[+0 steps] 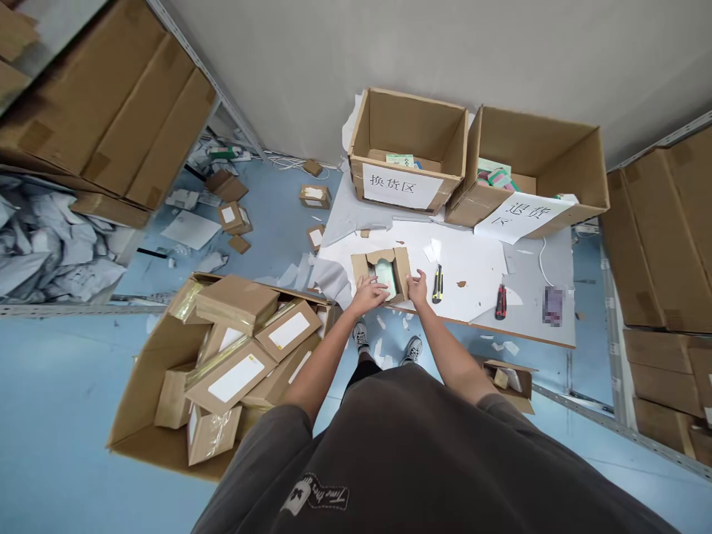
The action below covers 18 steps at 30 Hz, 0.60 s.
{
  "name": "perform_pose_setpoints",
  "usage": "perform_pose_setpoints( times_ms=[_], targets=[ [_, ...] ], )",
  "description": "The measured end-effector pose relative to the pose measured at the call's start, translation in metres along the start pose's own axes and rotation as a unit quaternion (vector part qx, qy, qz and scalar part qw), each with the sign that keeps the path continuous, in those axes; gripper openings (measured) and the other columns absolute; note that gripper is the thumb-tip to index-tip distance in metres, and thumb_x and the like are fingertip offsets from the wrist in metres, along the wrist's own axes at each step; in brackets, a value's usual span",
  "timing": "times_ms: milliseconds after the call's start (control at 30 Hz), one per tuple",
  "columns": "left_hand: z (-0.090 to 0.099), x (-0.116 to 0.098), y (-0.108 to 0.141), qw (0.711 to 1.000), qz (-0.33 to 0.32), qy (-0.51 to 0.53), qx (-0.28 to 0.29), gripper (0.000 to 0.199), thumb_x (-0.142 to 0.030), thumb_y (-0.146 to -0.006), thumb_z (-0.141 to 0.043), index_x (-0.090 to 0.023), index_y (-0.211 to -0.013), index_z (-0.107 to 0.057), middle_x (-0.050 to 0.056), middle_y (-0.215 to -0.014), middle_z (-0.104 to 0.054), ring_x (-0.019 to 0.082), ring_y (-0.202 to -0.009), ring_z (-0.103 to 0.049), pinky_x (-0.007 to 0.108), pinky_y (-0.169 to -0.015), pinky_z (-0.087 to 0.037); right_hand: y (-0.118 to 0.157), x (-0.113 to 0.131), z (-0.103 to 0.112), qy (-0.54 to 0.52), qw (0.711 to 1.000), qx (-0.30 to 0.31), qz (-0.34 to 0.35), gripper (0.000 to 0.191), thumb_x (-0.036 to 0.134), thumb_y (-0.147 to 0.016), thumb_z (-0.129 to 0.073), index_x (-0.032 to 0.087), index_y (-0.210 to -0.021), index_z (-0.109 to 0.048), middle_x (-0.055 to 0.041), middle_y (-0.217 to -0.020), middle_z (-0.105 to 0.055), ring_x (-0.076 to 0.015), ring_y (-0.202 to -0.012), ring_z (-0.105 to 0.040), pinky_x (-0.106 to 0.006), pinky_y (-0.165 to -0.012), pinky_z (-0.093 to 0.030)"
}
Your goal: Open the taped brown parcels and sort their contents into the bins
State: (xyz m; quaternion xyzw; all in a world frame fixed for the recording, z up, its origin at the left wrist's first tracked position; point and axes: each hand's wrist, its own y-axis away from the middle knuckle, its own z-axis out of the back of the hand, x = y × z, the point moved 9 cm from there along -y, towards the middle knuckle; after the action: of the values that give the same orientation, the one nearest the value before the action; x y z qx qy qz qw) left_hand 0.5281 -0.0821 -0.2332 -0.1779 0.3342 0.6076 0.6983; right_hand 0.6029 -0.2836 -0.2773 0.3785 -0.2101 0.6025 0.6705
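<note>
Our left hand [370, 294] is resting open, fingers spread, on a pale green pack [386, 276] that's sitting inside the small open carton [402, 265]; our right hand [417, 288] is touching the carton's right side, fingers bent, and honestly we can't tell if it's gripping. Right of that carton, a yellow-and-black cutter [437, 284] is lying nearby, a red cutter [501, 302] farther off. Left of it, a big box [149, 400] is holding taped parcels [236, 300].
</note>
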Motion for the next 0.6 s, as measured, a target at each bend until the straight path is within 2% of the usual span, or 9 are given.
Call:
perform_pose_setpoints(
  times_ms=[67, 133, 167, 233, 300, 333, 400, 467, 600],
  targets=[
    [-0.002, -0.002, 0.009, 1.000, 0.002, -0.024, 0.005, 0.021, -0.050, -0.092, -0.085, -0.030, -0.096, -0.087, 0.007, -0.140, -0.078, 0.042, -0.159, -0.044, 0.077, -0.134, -0.014, -0.001, 0.014, 0.011, 0.071, 0.995, -0.055, 0.030, 0.054, 0.046, -0.104, -0.049, 0.017, -0.148, -0.058, -0.0190, -0.128, -0.070, -0.0331, -0.119, -0.065, -0.046, -0.099, -0.055],
    [-0.008, -0.005, 0.016, 0.999, 0.001, -0.053, 0.010, 0.039, -0.052, -0.078, -0.098, -0.030, -0.108, -0.087, 0.010, -0.142, -0.076, 0.047, -0.161, -0.039, 0.081, -0.133, -0.008, -0.002, 0.043, 0.009, 0.160, 0.978, -0.055, 0.120, 0.037, 0.033, -0.105, -0.053, 0.018, -0.135, -0.070, -0.0213, -0.138, -0.065, -0.0362, -0.132, -0.055, -0.051, -0.109, -0.049],
    [-0.011, -0.007, 0.017, 0.998, -0.001, -0.066, 0.013, 0.041, -0.051, -0.076, -0.100, -0.029, -0.108, -0.087, 0.011, -0.141, -0.076, 0.048, -0.162, -0.038, 0.082, -0.133, -0.004, -0.003, 0.059, -0.001, 0.202, 0.963, -0.016, 0.176, 0.031, 0.026, -0.105, -0.053, 0.019, -0.126, -0.074, -0.0214, -0.136, -0.066, -0.0370, -0.133, -0.053, -0.053, -0.111, -0.046],
    [-0.018, -0.012, 0.018, 0.996, -0.014, -0.086, 0.019, 0.028, -0.047, -0.079, -0.098, -0.030, -0.099, -0.087, 0.010, -0.138, -0.077, 0.048, -0.161, -0.039, 0.082, -0.132, -0.001, -0.002, 0.083, -0.032, 0.268, 0.917, 0.114, 0.273, 0.027, 0.017, -0.103, -0.054, 0.019, -0.112, -0.079, -0.0213, -0.125, -0.069, -0.0372, -0.129, -0.053, -0.054, -0.111, -0.045],
    [-0.025, -0.018, 0.017, 0.994, -0.041, -0.096, 0.025, 0.014, -0.041, -0.086, -0.094, -0.030, -0.091, -0.087, 0.007, -0.135, -0.079, 0.046, -0.160, -0.041, 0.082, -0.132, -0.002, -0.002, 0.098, -0.057, 0.298, 0.866, 0.231, 0.329, 0.029, 0.012, -0.101, -0.055, 0.017, -0.111, -0.081, -0.0217, -0.120, -0.072, -0.0364, -0.124, -0.056, -0.054, -0.110, -0.046],
    [-0.027, -0.022, 0.018, 0.993, -0.056, -0.099, 0.026, 0.009, -0.038, -0.089, -0.091, -0.030, -0.090, -0.087, 0.007, -0.134, -0.079, 0.045, -0.160, -0.042, 0.081, -0.133, -0.004, -0.005, 0.105, -0.063, 0.297, 0.851, 0.261, 0.347, 0.032, 0.010, -0.100, -0.054, 0.015, -0.117, -0.081, -0.0223, -0.125, -0.072, -0.0359, -0.125, -0.057, -0.053, -0.112, -0.047],
    [-0.030, -0.027, 0.022, 0.991, -0.081, -0.102, 0.018, 0.005, -0.034, -0.094, -0.086, -0.030, -0.097, -0.087, 0.007, -0.132, -0.079, 0.044, -0.158, -0.045, 0.080, -0.133, -0.008, -0.017, 0.120, -0.066, 0.271, 0.847, 0.266, 0.372, 0.048, 0.008, -0.097, -0.052, 0.012, -0.140, -0.073, -0.0222, -0.146, -0.067, -0.0349, -0.136, -0.054, -0.053, -0.119, -0.046],
    [-0.031, -0.028, 0.028, 0.991, -0.090, -0.101, -0.005, 0.015, -0.031, -0.098, -0.081, -0.031, -0.113, -0.086, 0.008, -0.133, -0.078, 0.041, -0.153, -0.050, 0.077, -0.134, -0.013, -0.033, 0.131, -0.063, 0.235, 0.862, 0.242, 0.378, 0.067, 0.007, -0.093, -0.051, 0.012, -0.160, -0.059, -0.0191, -0.164, -0.057, -0.0340, -0.151, -0.046, -0.056, -0.129, -0.039],
    [-0.035, -0.027, 0.043, 0.990, -0.091, -0.091, -0.049, 0.036, -0.020, -0.103, -0.070, -0.038, -0.133, -0.080, 0.006, -0.135, -0.078, 0.033, -0.144, -0.059, 0.072, -0.134, -0.021, -0.055, 0.132, -0.068, 0.229, 0.887, 0.244, 0.320, 0.083, 0.008, -0.086, -0.055, 0.007, -0.168, -0.047, -0.0190, -0.177, -0.041, -0.0352, -0.166, -0.028, -0.062, -0.137, -0.025]
  ],
)
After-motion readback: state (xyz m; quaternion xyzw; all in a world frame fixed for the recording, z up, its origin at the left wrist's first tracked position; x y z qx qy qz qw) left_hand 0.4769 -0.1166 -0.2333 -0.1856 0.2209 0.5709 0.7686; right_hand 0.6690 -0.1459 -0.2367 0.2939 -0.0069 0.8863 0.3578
